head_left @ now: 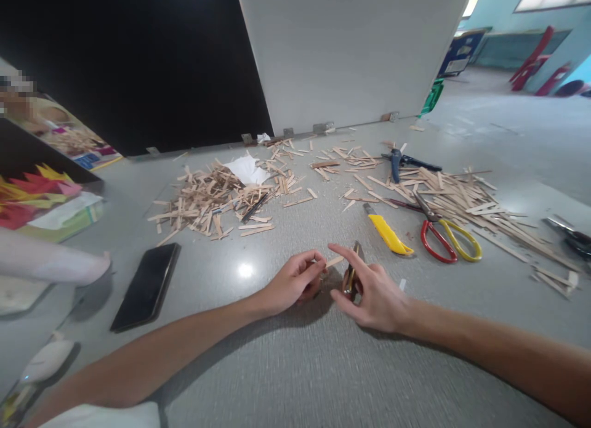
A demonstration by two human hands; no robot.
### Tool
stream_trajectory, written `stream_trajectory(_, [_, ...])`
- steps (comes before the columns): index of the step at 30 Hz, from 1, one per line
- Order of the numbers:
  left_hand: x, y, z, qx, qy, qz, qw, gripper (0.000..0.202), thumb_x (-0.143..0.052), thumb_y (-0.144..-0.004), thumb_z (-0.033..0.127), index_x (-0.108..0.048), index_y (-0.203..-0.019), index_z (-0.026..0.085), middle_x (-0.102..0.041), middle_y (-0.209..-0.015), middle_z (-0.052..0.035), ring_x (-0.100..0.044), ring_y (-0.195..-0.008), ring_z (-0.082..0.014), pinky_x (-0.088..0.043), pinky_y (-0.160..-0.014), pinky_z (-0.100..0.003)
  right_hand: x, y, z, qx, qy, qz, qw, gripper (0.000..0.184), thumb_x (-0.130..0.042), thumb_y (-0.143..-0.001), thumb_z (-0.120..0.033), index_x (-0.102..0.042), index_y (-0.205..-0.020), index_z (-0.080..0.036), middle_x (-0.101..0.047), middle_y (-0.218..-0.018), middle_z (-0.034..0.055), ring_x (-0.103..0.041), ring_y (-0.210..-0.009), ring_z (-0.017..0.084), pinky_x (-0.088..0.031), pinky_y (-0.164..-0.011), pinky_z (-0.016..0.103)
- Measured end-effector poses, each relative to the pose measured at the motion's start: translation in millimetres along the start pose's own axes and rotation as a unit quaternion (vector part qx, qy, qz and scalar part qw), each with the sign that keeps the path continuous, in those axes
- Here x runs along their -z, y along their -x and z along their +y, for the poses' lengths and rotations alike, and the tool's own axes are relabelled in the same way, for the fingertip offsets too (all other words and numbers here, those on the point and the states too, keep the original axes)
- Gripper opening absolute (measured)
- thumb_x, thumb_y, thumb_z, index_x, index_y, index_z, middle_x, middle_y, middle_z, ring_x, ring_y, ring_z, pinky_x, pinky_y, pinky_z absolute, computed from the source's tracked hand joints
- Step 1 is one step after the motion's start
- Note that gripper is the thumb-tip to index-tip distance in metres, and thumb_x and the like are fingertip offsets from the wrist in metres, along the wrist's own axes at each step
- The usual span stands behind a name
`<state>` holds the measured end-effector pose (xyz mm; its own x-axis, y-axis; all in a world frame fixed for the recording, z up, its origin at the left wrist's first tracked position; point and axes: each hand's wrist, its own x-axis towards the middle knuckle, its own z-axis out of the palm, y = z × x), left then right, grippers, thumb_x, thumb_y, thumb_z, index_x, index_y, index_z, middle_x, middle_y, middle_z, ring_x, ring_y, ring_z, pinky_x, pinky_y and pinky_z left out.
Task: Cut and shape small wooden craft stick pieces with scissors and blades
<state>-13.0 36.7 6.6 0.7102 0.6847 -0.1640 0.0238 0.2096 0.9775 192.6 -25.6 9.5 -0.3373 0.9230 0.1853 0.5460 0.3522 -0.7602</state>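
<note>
My left hand [295, 282] rests on the grey floor [295, 366] with its fingers pinched on one end of a short wooden stick [333, 262]. My right hand [369, 289] sits just to the right of it and grips a small dark and gold cutting tool [351, 274] upright. Its index finger stretches toward the stick's other end. The two hands nearly touch.
A yellow utility knife [389, 234] and red-and-yellow scissors [443, 234] lie just beyond my right hand. Piles of wooden stick pieces [212, 197] spread across the far floor. A black phone [146, 284] lies at left, near another person's foot [50, 263]. Blue pliers [397, 163] lie farther back.
</note>
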Motion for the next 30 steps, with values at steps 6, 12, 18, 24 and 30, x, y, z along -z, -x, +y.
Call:
stream_trajectory(6, [-0.4,1.5,2.9,-0.003,0.001,-0.007,1.000,0.054,-0.070,-0.093,0.073,-0.051,-0.089,0.023,-0.044,-0.048,0.0122,-0.029,-0.038,-0.0067,-0.021,-0.039,-0.018,3.2,0.7,5.4,0.032,-0.034,-0.002,0.999,0.071,-0.048,-0.102,-0.039,-0.040,-0.162,-0.003,-0.047,-0.050,-0.0140,-0.038,-0.038,0.013,-0.038,-0.052,0.028])
stream_trajectory(12, [0.0,1.4,3.0,-0.004,0.005,-0.022,1.000,0.051,-0.067,-0.096,0.071,-0.050,-0.090,0.023,-0.041,-0.046,0.0138,-0.026,-0.036,-0.0070,-0.023,-0.037,-0.017,-0.6,3.3,2.3,0.023,0.013,0.006,1.000,0.070,-0.047,-0.104,-0.033,-0.036,-0.168,-0.006,-0.056,-0.050,-0.0105,-0.045,-0.039,0.013,-0.041,-0.055,0.028])
stream_trajectory(18, [0.2,0.5,0.4,-0.006,-0.003,-0.016,1.000,0.050,-0.066,-0.098,0.070,-0.048,-0.092,0.024,-0.041,-0.045,0.0145,-0.025,-0.036,-0.0064,-0.022,-0.036,-0.016,-9.2,3.3,5.9,0.015,0.138,0.019,0.990,0.076,-0.048,-0.106,-0.034,-0.026,-0.172,-0.004,-0.070,-0.054,-0.0014,-0.063,-0.045,0.021,-0.043,-0.056,0.031])
stream_trajectory(24, [-0.9,0.6,1.9,-0.001,-0.022,-0.012,1.000,0.050,-0.063,-0.098,0.072,-0.048,-0.094,0.024,-0.041,-0.045,0.0143,-0.028,-0.036,-0.0076,-0.025,-0.037,-0.017,-16.4,4.2,9.9,0.031,0.238,0.084,0.967,0.074,-0.045,-0.107,-0.032,-0.025,-0.171,-0.002,-0.070,-0.049,-0.0009,-0.062,-0.038,0.020,-0.034,-0.050,0.028])
stream_trajectory(30, [-3.1,1.7,2.7,-0.007,-0.051,0.000,0.999,0.053,-0.056,-0.099,0.076,-0.051,-0.091,0.024,-0.040,-0.050,0.0132,-0.030,-0.039,-0.0084,-0.028,-0.039,-0.019,-15.6,5.9,10.4,0.086,0.304,0.151,0.937,0.064,-0.048,-0.110,-0.040,-0.046,-0.160,-0.001,-0.070,-0.049,0.0007,-0.060,-0.035,0.019,-0.030,-0.045,0.028])
